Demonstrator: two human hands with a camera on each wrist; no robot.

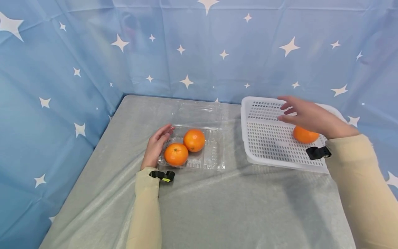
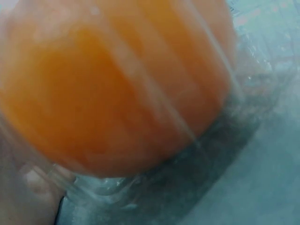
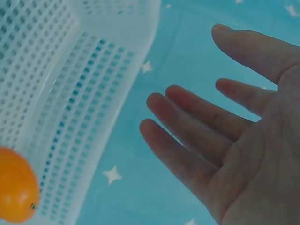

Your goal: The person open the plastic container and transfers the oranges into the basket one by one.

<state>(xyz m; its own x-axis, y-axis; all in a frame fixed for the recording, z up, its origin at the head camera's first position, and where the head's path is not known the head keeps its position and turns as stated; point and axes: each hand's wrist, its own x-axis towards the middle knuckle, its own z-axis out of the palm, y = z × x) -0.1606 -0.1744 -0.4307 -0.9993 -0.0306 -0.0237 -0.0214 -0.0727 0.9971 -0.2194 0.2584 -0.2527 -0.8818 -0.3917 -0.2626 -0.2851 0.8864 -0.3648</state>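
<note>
My left hand rests, fingers loose, against the clear plastic clamshell holding two oranges. My right hand, fingers parted, hovers over the white perforated basket, where a third orange lies.

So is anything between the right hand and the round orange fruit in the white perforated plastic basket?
Nothing visible: the right hand appears to hover over the open-topped white perforated plastic basket, and the round orange fruit lies inside uncovered.

bare left hand way left of white perforated plastic basket, bare right hand above it, fingers kinda loose
</note>
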